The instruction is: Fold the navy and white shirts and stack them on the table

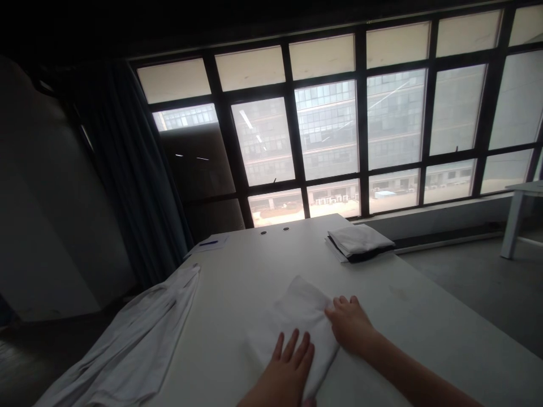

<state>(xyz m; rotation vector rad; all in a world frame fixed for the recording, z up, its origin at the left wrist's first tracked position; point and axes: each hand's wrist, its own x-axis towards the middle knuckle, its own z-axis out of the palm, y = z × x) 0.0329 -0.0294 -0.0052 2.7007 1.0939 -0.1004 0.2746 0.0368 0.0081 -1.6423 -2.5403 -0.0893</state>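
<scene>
A white folded cloth lies on the white table in front of me, slightly blurred; I cannot tell whether it is a garment. Pressed flat on its near part is my left hand, fingers stretched out and apart. My right hand is at the cloth's right edge, its fingers curled and closed on the fabric there. The underside of the cloth is hidden.
Along the white table's left edge, a loose white garment hangs partly over. A folded stack of white and black cloth sits at the far right. Paper with a blue pen lies far left. Beyond are windows and a dark curtain.
</scene>
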